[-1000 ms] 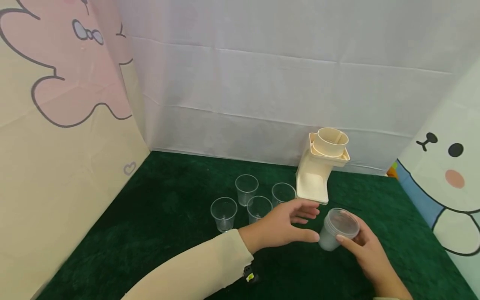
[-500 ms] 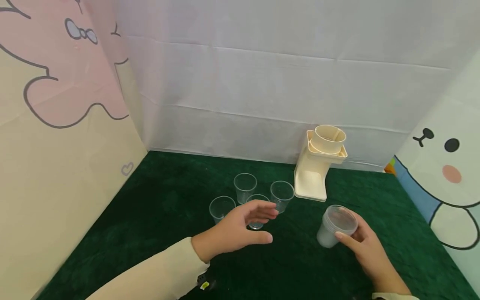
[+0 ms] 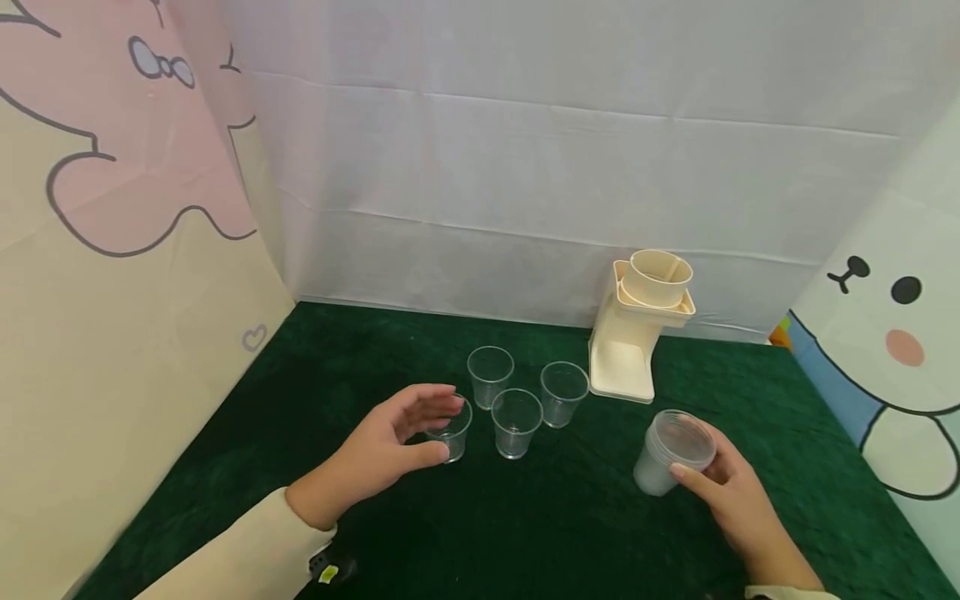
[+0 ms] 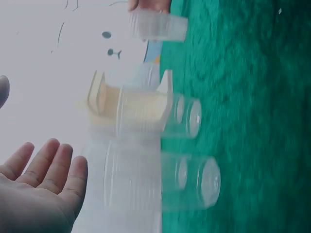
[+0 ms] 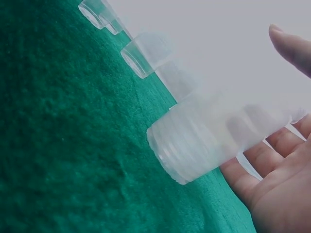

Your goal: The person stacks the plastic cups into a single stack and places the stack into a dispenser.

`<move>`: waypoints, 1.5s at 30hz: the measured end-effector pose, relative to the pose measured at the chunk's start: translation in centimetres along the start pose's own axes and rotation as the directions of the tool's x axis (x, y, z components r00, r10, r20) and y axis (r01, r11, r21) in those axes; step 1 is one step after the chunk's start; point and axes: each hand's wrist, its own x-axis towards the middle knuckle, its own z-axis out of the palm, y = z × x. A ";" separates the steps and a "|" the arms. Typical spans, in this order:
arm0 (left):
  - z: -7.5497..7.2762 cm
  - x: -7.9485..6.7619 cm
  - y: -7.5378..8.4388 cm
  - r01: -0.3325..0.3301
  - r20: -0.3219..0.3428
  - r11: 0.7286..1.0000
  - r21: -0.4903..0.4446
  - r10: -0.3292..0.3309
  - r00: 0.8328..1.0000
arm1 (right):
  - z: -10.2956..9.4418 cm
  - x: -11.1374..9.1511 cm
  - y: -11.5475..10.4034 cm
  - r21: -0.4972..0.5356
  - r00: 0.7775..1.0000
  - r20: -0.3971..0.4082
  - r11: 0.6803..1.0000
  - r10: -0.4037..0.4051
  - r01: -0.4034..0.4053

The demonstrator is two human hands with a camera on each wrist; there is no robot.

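Note:
My right hand (image 3: pixel 733 504) grips a stack of clear plastic cups (image 3: pixel 667 458) at the right of the green cloth, thumb on the near side and fingers behind. In the right wrist view the nested cups (image 5: pixel 182 143) lean across the middle. Over the left part of the cloth, my left hand (image 3: pixel 378 450) is spread with thumb and fingers apart, holding nothing. It partly covers the leftmost single cup (image 3: pixel 457 437); I cannot tell whether it touches it. Three more single cups stand upright: a back one (image 3: pixel 491 379), a front one (image 3: pixel 516 427) and a right one (image 3: pixel 564 396).
A cream plastic stand (image 3: pixel 622 367) with a round cup-like top (image 3: pixel 656 283) is at the back right, close behind the right single cup. A white sheet (image 3: pixel 465 167) hangs behind the green cloth (image 3: pixel 360 358). Printed cartoon panels close off both sides.
My left hand has moved left, away from the stack and past the single cups to the leftmost one. My right hand keeps holding the stack in nearly the same place.

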 end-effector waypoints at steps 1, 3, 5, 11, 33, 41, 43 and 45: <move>-0.3 -0.1 -0.1 -0.005 -0.016 1.000 0.009 0.005 1.000 | 0.0 0.0 0.0 -0.002 1.000 -0.002 1.000 0.000 0.000; -1.0 -0.3 -0.4 -0.009 -0.046 0.999 0.036 0.010 0.999 | 0.0 0.0 0.0 -0.009 1.000 -0.005 1.000 -0.003 0.003; -1.4 -0.4 -0.5 -0.006 -0.076 0.999 0.049 0.010 0.997 | -0.1 0.0 0.0 -0.019 1.000 -0.008 1.000 -0.002 0.001; -2.0 -0.8 -1.0 0.000 -0.153 0.987 0.159 0.024 0.988 | 0.0 -0.1 -0.1 -0.028 1.000 -0.007 1.000 -0.009 0.008; -2.3 0.3 -5.3 0.110 -0.215 0.991 0.076 -0.092 0.972 | 0.1 0.0 0.0 -0.045 0.999 -0.010 0.998 -0.033 0.032; -3.0 1.2 -7.9 0.140 -0.091 0.990 -0.028 -0.142 0.986 | 0.3 0.1 -0.1 -0.045 0.999 -0.015 0.998 -0.036 0.035; -2.8 1.4 -8.1 0.137 -0.074 0.989 -0.051 -0.140 0.987 | 0.2 0.1 0.0 -0.047 0.999 -0.017 0.998 -0.032 0.032; -2.5 1.6 -8.1 0.135 -0.062 0.989 -0.063 -0.139 0.988 | 0.1 0.0 0.0 -0.047 1.000 -0.017 0.999 -0.026 0.025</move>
